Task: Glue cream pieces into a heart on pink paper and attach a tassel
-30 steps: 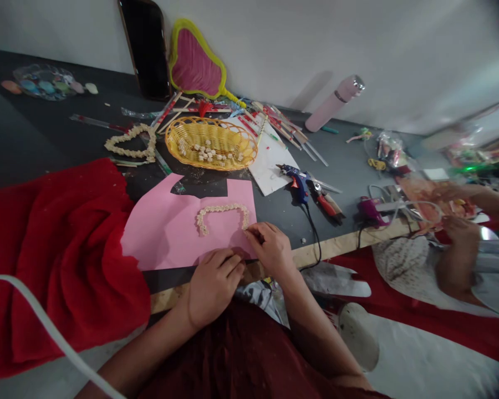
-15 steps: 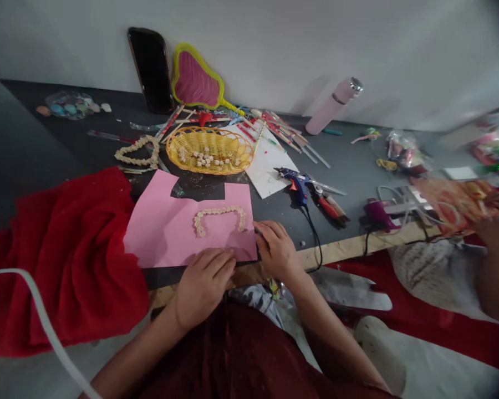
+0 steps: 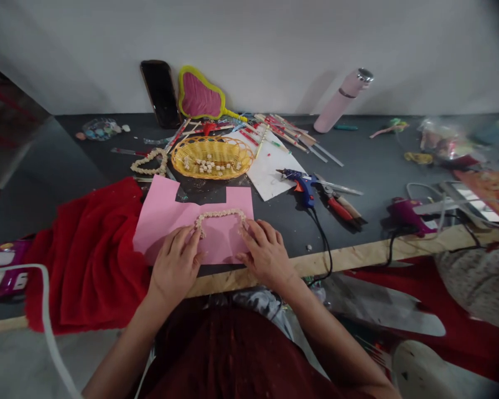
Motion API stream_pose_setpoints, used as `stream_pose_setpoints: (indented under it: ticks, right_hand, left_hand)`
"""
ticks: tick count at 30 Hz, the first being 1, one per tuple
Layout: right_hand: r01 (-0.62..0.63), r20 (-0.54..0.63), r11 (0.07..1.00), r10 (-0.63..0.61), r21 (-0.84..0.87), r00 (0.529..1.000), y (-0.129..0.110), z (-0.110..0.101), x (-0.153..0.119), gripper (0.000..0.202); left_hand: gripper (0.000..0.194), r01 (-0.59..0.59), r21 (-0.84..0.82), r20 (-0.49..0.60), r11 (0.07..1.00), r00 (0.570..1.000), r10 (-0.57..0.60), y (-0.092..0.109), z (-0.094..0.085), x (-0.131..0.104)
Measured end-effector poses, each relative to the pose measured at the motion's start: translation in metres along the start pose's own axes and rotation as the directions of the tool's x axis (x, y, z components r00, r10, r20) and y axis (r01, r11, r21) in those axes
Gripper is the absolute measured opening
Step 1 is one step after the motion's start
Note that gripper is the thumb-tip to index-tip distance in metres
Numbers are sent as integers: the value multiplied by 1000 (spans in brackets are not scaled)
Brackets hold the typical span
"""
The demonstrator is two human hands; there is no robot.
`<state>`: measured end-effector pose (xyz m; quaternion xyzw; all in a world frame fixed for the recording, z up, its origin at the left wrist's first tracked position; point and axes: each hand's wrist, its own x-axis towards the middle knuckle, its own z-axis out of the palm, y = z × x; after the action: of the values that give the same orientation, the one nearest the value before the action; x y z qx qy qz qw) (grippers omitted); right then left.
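Pink paper [image 3: 160, 205] lies flat on the dark tabletop [image 3: 280, 213], right in front of the person. On the paper sits a bumpy string of small cream bits [image 3: 220, 214], bent like a wide arch with its two ends pointing down at the person. The left hand [image 3: 177, 263] is at the left end of the string, with its pointing finger touching it. The right hand [image 3: 268, 252] is at the other end, with its fingertips up against the string. On both hands the fingers are a little bent and the thumb is apart from them, so neither hand is pinching the string.

Just behind the paper is a yellow woven basket [image 3: 216, 148] with more loose cream bits [image 3: 208, 165] in it. Beside the basket, on the left, lies a heart-like loop [image 3: 149, 162] of cream bits. A black phone [image 3: 160, 91] and a pink fan with a yellow edge [image 3: 202, 94] lean on the wall [image 3: 258, 50]. To the right are a blue glue gun [image 3: 303, 185] and a tool with red handles [image 3: 341, 209]. A fluffy red cloth [image 3: 95, 255] is bunched up on the left, touching the paper.
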<state>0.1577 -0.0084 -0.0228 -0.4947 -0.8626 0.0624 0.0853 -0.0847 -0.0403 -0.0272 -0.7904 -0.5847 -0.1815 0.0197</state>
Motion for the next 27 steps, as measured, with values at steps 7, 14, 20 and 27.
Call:
stream_pose_setpoints:
  ticks: [7,14,20,27]
  right_hand:
    - [-55,-32,998,55,-4,998,0,-4,8,60]
    - [-42,-7,999,42,-24,999,-7,4,19,64]
    - [-48,-25,999,47,-24,999,-8,11,18,67]
    - [-69,-11,997,69,-18,998,-4,4,22,68]
  left_hand:
    - [66,15,90,69,996,997,-21,2,5,4]
    - [66,12,113,84,994,996,-22,10,10,8]
    - [66,11,132,75,991,997,-21,11,11,9]
    - [68,10,150,91,989,996,-24,9,8,13]
